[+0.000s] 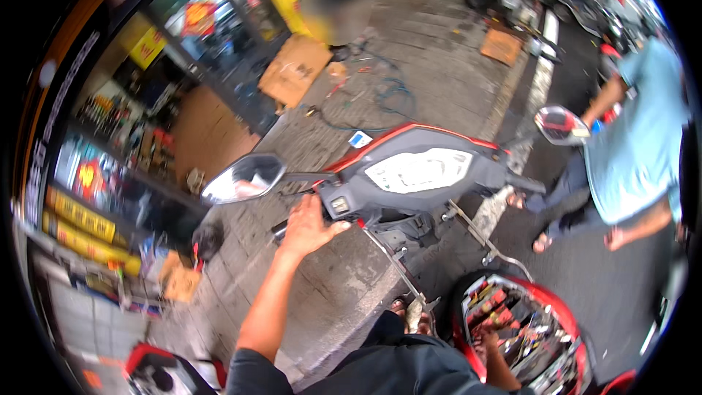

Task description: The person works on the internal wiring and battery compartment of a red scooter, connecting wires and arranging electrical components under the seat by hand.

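Observation:
A red and grey electric scooter stands before me, its dashboard (420,170) bright and washed out. My left hand (307,228) lies at the left handlebar beside the switch block (338,205), thumb out to the side and fingers stretched forward. Part of the black handlebar grip (279,231) shows left of it. Low on the right, my right hand (490,339) reaches into an open red-rimmed compartment (574,314) crammed with red blocks, wires and loose parts. Its fingers are too small and blurred there to make out what they hold, if anything.
Left and right mirrors (245,178) (561,124) stick out. On the right stands a person in a light blue shirt (632,139). Flattened cardboard (295,71) and a blue hose (395,95) lie on the pavement. Shopfronts line the left; another red scooter (157,367) is lower left.

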Motion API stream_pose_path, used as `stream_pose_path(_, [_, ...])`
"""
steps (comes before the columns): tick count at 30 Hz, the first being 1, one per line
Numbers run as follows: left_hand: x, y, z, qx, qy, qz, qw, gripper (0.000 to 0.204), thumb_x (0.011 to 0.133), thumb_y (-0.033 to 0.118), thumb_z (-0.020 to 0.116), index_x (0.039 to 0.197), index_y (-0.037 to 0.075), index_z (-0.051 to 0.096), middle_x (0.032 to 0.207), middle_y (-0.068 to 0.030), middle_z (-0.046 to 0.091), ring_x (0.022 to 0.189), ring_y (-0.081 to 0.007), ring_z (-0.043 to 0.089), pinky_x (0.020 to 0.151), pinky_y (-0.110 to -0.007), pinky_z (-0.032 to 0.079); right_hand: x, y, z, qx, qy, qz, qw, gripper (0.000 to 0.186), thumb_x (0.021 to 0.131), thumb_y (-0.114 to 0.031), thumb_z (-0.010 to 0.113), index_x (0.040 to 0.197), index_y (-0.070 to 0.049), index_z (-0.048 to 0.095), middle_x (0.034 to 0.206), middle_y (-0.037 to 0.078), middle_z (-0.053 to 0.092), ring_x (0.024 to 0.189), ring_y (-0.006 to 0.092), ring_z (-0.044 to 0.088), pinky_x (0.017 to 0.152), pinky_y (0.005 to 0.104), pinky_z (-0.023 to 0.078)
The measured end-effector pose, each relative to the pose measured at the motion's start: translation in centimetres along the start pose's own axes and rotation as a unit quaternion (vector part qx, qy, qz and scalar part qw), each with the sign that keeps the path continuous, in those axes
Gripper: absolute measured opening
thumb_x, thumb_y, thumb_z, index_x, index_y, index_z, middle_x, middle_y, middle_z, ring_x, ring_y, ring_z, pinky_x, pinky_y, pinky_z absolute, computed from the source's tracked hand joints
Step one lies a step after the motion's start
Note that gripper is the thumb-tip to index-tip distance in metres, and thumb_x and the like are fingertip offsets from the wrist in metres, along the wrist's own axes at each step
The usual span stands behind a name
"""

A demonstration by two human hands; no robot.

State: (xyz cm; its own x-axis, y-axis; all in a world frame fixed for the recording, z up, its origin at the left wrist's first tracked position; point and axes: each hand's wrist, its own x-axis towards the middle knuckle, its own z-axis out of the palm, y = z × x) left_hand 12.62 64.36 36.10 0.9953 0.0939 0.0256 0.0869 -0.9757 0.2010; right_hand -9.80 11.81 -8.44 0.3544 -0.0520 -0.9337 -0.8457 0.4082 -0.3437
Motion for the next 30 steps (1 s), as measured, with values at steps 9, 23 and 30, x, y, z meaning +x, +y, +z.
stream_pose_path(9, [0.5, -3.2, -2.1, -0.104, -0.093, 0.058, 0.989, 0.083, 0.078, 0.046, 0.073, 0.139, 0.001, 0.039, 0.125, -0.0246, 0.051, 0.113, -0.0439, 0.054, 0.096, -0.05, 0.045, 0.5, -4.9, -0.9, -0.103, -0.035, -0.021, 0.994, 0.013, 0.092, -0.011, 0.058, 0.104, -0.011, 0.053, 0.069, 0.007, 0.06, 0.048, 0.0192, 0.058, 0.038, 0.0311, 0.046])
stream_pose_path(23, [1.6, -5.9, -2.4, -0.125, -0.12, 0.098, 0.98, 0.049, 0.088, 0.018, 0.057, 0.133, 0.001, 0.05, 0.087, -0.0118, 0.058, 0.068, -0.0253, 0.064, 0.057, -0.037, 0.052, -30.5, -26.1, 44.5, -0.464, -0.035, -0.741, 0.484, 0.065, 0.074, -0.052, 0.075, 0.112, -0.002, 0.057, 0.127, 0.023, 0.045, 0.121, 0.0421, 0.041, 0.099, 0.0578, 0.034])
stream_pose_path(30, [3.9, -8.2, -0.3, -0.187, -0.135, 0.155, 0.961, 0.061, 0.084, 0.019, 0.059, 0.14, 0.0, 0.043, 0.08, -0.0157, 0.056, 0.067, -0.0275, 0.065, 0.055, -0.039, 0.054, -27.9, -25.8, 48.0, -0.529, -0.028, -0.73, 0.431, 0.083, 0.056, -0.066, 0.081, 0.113, -0.01, 0.057, 0.128, 0.02, 0.048, 0.122, 0.0396, 0.039, 0.104, 0.0597, 0.023])
